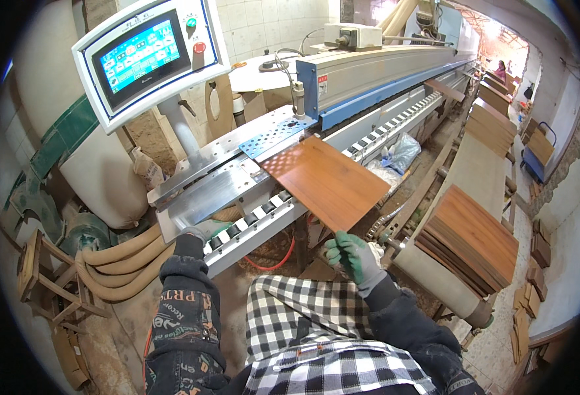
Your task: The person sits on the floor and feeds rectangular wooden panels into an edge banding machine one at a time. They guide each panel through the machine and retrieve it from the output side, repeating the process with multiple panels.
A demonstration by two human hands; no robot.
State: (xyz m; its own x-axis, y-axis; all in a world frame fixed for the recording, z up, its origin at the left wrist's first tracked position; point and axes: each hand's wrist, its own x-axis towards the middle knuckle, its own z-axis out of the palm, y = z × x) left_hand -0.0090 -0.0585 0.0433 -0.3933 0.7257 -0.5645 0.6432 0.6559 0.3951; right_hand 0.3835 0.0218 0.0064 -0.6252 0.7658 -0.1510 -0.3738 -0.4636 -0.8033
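Observation:
A reddish-brown wood-grain panel lies on the infeed of an edge banding machine, its far edge by a blue perforated plate. At the panel's near corner is my right hand, in a green and grey work glove, fingers curled; whether they grip the corner is not clear. My left hand, gloved too, rests at the left end of the machine's roller rail, partly hidden by the sleeve; its fingers cannot be made out.
A control panel with a lit screen stands upper left. On the right, a belt conveyor carries a stack of similar panels and further stacks. Ribbed hoses and a wooden stool are at left. A person is far back.

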